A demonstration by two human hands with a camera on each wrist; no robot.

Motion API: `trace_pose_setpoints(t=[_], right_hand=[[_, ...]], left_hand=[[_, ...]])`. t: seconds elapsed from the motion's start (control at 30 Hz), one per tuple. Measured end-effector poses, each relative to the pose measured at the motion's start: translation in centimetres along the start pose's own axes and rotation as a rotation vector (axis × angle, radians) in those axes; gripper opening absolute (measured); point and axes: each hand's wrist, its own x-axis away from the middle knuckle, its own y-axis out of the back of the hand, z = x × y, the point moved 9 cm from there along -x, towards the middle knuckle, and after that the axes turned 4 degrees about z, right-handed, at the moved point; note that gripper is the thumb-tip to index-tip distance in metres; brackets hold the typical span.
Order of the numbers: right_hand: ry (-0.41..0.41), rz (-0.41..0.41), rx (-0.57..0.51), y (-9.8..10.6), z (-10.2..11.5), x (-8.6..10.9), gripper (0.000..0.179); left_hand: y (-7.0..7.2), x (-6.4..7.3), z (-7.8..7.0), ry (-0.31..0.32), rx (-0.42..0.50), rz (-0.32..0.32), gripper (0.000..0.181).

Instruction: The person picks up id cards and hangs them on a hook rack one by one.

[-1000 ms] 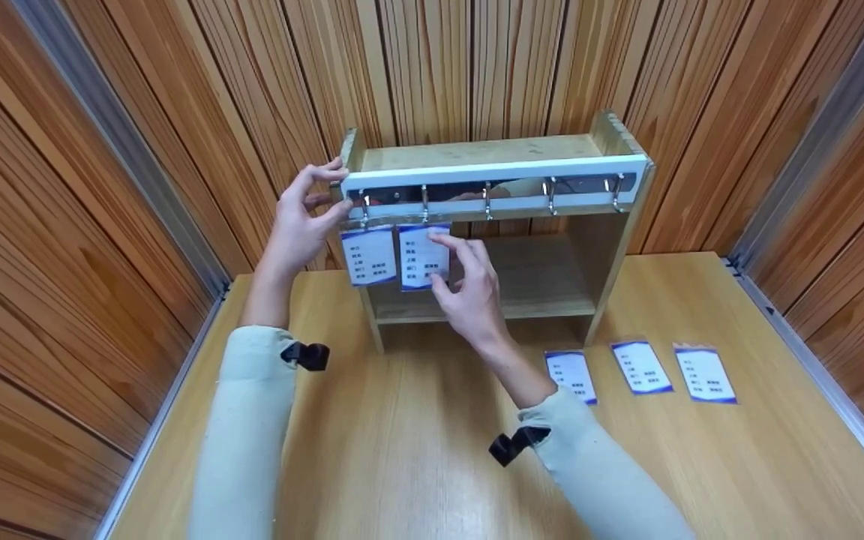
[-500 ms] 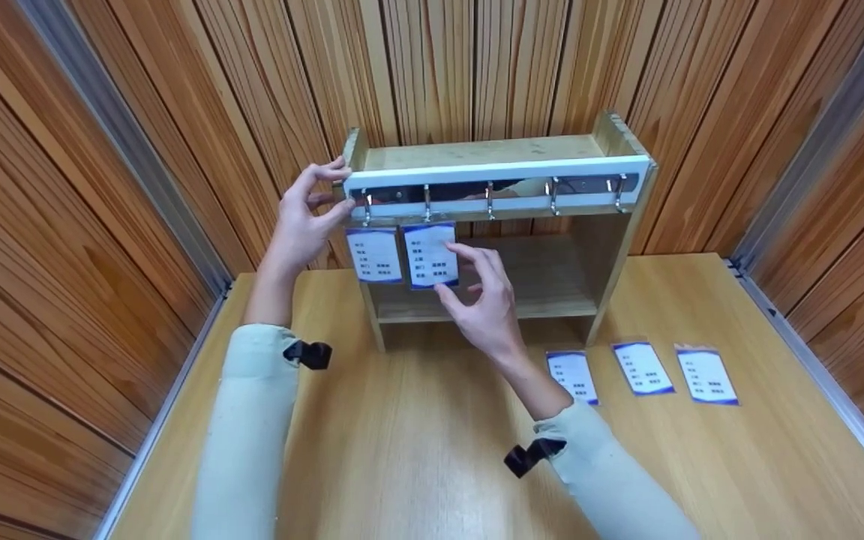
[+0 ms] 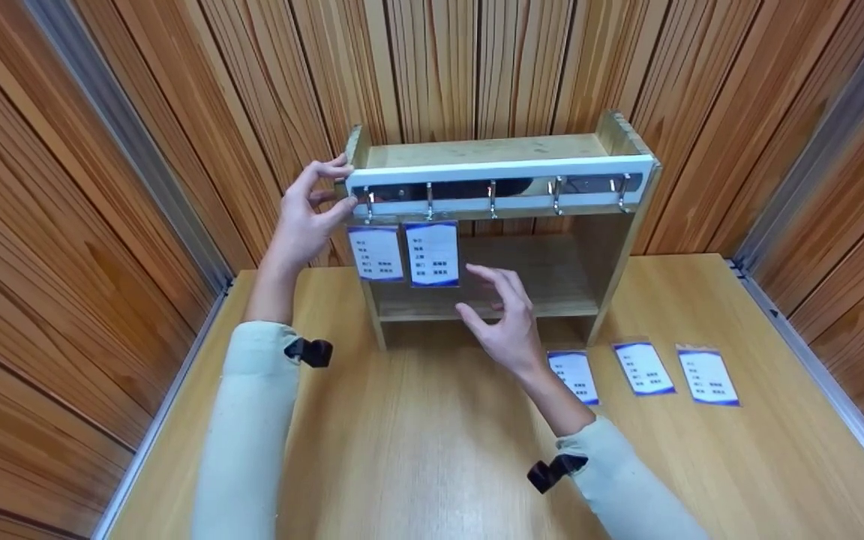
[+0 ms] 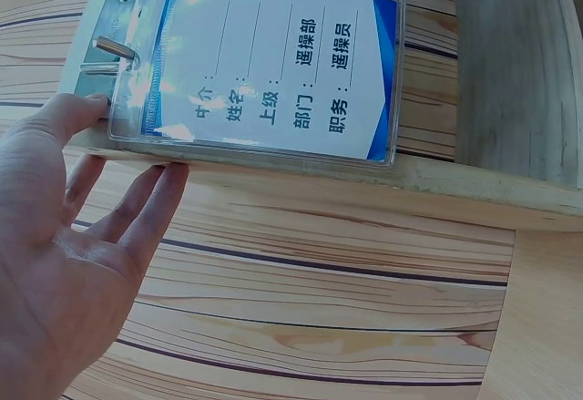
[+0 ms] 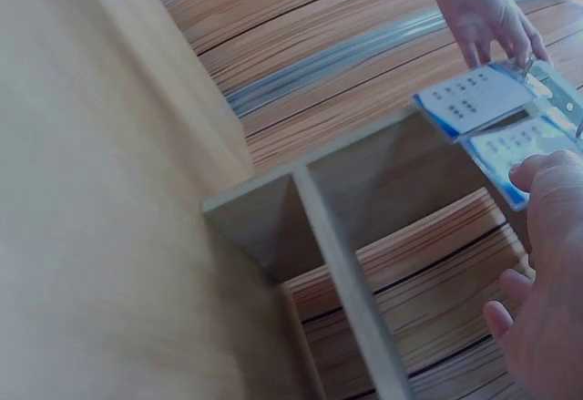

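My left hand [image 3: 306, 219] grips the upper left corner of a small wooden shelf [image 3: 616, 255]. Its thumb lies on the end of the white hook rail [image 3: 496, 166], and its fingers touch the shelf's side panel in the left wrist view. From the rail's two leftmost hooks hang two clear-sleeved badges, a left badge [image 3: 376, 253] and a right badge [image 3: 433, 253], side by side. Just right of and below the right badge, my right hand [image 3: 508, 322] is held in the air with fingers spread, apart from the badge and holding nothing.
Three more badges lie on the wooden table to the right of the shelf: a near-left badge [image 3: 573, 376], a middle badge [image 3: 643, 368] and a right-hand badge [image 3: 707, 376]. Three hooks to the right carry no badge. Wood-patterned walls [image 3: 439, 67] enclose the table [image 3: 402, 465].
My right hand has let go of the right hanging badge and moved right and down, away from it. That badge now hangs by itself. The left hand keeps its grip on the shelf corner.
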Motion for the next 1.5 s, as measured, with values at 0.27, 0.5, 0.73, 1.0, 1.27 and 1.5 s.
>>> trace_pose_setpoints(t=[0.27,0.5,0.73,1.0,1.27,1.5], right_hand=[[-0.039,-0.002,0.033,0.8,-2.3,1.8,0.056],[-0.084,0.002,0.079,1.6,-4.5,3.4,0.06],[-0.087,0.017,0.11,2.8,-6.0,4.6,0.06],[-0.145,-0.009,0.178,5.0,-8.2,5.8,0.061],[-0.174,-0.043,0.172,7.3,-10.1,7.1,0.061],[-0.257,-0.02,0.186,9.2,-11.8,8.2,0.063]], left_hand=[[0.0,0.2,0.0,0.006,-0.01,-0.001,0.038],[0.2,0.2,0.1,0.015,-0.019,-0.005,0.038],[0.1,0.1,-0.1,0.012,-0.019,0.0,0.039],[0.1,0.0,-0.3,0.009,-0.017,-0.001,0.039],[0.1,0.0,0.1,0.018,-0.017,-0.005,0.038],[-0.1,0.0,0.2,0.021,-0.019,-0.001,0.038]])
